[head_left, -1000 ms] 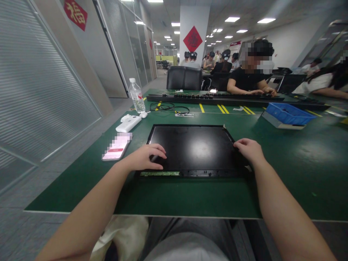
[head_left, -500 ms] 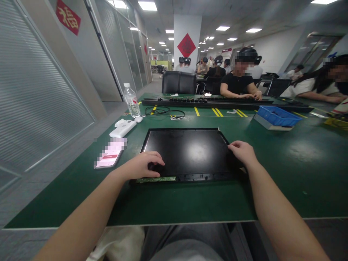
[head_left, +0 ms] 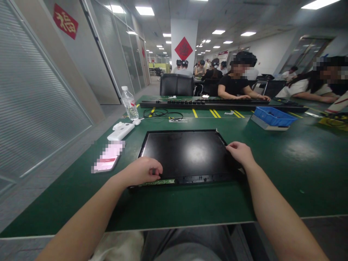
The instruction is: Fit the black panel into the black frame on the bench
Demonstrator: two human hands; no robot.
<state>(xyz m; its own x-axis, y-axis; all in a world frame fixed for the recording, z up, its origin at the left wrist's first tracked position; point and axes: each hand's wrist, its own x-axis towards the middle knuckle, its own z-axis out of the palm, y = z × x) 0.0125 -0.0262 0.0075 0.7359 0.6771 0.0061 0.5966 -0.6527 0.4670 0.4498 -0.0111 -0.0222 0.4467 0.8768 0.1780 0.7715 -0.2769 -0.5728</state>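
Note:
A flat black display panel [head_left: 187,152] lies on the green table [head_left: 176,206] in front of me, with a thin green circuit strip [head_left: 160,182] along its near edge. My left hand [head_left: 143,171] rests on the panel's near left corner, fingers curled in and pinched on a small dark object I cannot make out. My right hand [head_left: 239,152] lies on the panel's right edge, fingers bent over the rim.
A phone [head_left: 107,159], a white device [head_left: 119,131] and a water bottle [head_left: 128,103] stand to the left. A black cable [head_left: 163,114] and long black bars [head_left: 217,105] lie behind the panel. A blue tray [head_left: 273,116] sits at the right. Several people sit at the far side.
My left hand's fingers, spread flat on the panel before, have curled into a pinch near the panel's front left corner. The right hand has stayed on the right edge. The camera tilted slightly.

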